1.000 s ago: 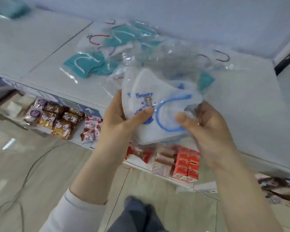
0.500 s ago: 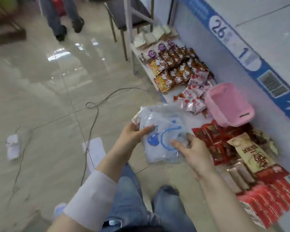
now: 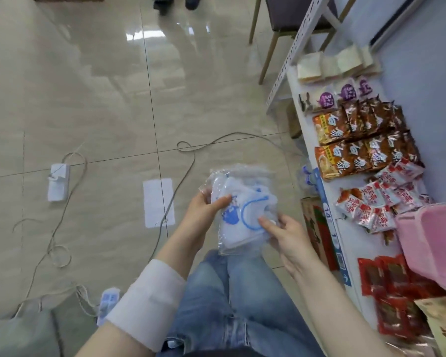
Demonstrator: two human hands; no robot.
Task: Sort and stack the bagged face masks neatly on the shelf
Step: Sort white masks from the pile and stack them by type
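Observation:
I hold a small stack of bagged face masks [image 3: 238, 210] in front of my knees, over the floor. The top one is white with a blue ear loop and a blue print, inside clear plastic. My left hand [image 3: 205, 211] grips the stack's left edge with the thumb lying across the top. My right hand [image 3: 285, 233] pinches its lower right corner, thumb on top. The upper shelf that carries the other masks is out of view.
A low white shelf [image 3: 353, 243] on the right carries snack packets [image 3: 358, 145], red packs [image 3: 392, 287] and a pink basket [image 3: 433, 243]. A cardboard box [image 3: 317, 233] stands beside it. Cables and power strips [image 3: 58, 181] lie on the tiled floor. Chair legs [image 3: 268, 47] stand behind.
The view has swung down from the upper shelf with its teal masks to the floor and low shelf. Both hands have come down with the bagged masks, keeping the same hold.

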